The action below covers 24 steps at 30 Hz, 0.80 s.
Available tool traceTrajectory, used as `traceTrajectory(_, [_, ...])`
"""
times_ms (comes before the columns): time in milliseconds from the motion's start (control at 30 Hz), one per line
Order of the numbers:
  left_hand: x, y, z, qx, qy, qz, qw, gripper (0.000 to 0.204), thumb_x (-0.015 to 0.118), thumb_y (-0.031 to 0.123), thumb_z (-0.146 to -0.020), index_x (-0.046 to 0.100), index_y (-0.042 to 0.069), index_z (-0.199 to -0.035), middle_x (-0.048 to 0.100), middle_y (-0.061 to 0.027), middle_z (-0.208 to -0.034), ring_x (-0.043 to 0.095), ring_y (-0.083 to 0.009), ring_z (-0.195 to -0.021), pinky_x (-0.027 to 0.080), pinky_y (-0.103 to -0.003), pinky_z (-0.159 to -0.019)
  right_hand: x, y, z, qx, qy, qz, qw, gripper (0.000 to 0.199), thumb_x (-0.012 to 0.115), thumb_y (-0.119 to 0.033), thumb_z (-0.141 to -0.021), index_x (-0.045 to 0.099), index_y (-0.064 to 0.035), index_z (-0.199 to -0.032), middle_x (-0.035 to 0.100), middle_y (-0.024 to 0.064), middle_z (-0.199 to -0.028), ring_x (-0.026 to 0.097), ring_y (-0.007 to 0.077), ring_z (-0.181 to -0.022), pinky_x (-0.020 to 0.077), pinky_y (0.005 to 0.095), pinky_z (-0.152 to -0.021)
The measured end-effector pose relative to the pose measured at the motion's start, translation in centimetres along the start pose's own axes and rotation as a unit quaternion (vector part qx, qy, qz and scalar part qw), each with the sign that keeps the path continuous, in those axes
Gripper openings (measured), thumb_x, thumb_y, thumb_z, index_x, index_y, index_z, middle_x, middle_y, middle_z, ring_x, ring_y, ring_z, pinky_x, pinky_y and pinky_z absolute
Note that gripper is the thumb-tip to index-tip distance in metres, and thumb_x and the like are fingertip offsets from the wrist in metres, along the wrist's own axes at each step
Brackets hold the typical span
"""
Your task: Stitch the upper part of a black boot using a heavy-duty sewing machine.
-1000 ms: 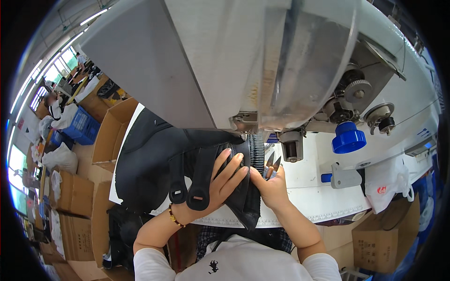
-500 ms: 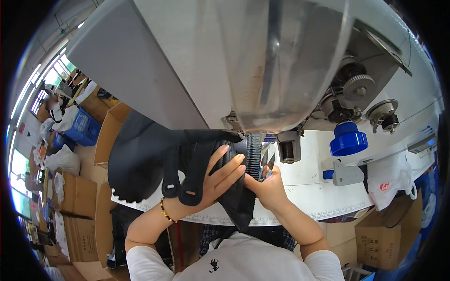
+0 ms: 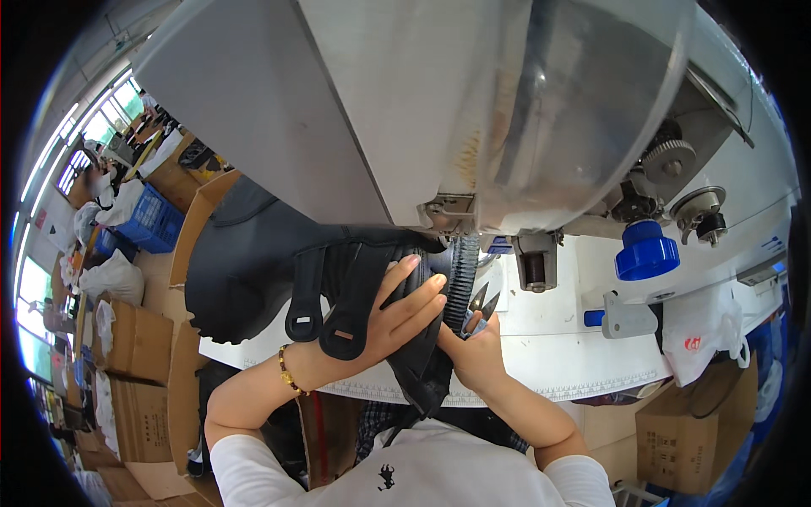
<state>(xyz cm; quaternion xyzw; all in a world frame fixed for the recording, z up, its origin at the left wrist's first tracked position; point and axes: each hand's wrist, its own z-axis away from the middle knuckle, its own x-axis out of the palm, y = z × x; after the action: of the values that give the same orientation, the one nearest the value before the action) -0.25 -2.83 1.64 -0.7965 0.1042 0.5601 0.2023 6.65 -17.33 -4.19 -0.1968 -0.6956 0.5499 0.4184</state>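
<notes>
Black piece point(image 3: 245, 275) lies at the sewing machine point(image 3: 380, 110), under its head, spread over the tabletop point(image 3: 549, 359) and past its left edge. Two straps point(image 3: 306, 291) with slotted ends hang across it; a ribbed strip point(image 3: 460, 275) runs by the needle area.

Left hand point(image 3: 384, 328) flat on the piece, fingers long and slightly parted, pressing rather than clenched. Right hand point(image 3: 475, 351) at the strip's near end, fingers narrow around snips point(image 3: 478, 300), blades pointing away; whether it also pinches the edge, cannot tell.

Handling, judged: light to moderate, pliant, folds readily; smooth face may slide. Strip looks springier. Best hold: flat palm over the layered middle, thumb and finger at the strip's edge, clear of the dangling straps.

Containers: open carton point(image 3: 182, 393) left, black material inside. Blue crate point(image 3: 152, 221) beyond, pale stuff heaped at its top. Plastic bag point(image 3: 697, 329) right, contents unclear. Carton point(image 3: 672, 439) below it, inside not visible.
</notes>
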Motion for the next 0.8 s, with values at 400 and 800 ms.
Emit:
traceTrajectory(400, [-0.5, 0.6, -0.6, 0.003, -0.008, -0.044, 0.999, 0.051, 0.061, 0.012, -0.064, 0.05, 0.007, -0.114, 0.043, -0.0068, -0.125, 0.038, -0.0329, -0.117, 0.035, -0.041, -0.096, -0.6, -0.3, -0.2, 0.0, 0.002, -0.002, 1.0, 0.013, 0.061, -0.002, -0.075, 0.055, -0.0006, -0.086, 0.059, -0.0004, -0.073, 0.055, 0.0047, -0.064, 0.0438, 0.0186, -0.054])
traceTrajectory(800, [0.5, -0.4, -0.8, -0.004, -0.007, -0.022, 1.0, 0.053, 0.063, 0.014, -0.063, 0.05, 0.005, -0.113, 0.043, -0.0104, -0.123, 0.036, -0.0361, -0.118, 0.034, -0.044, -0.094, -1.5, 0.4, -1.4, 0.004, -0.04, -0.035, 0.999, 0.02, 0.063, -0.002, -0.075, 0.054, 0.0004, -0.092, 0.059, 0.0033, -0.081, 0.057, 0.0078, -0.069, 0.047, 0.0209, -0.059])
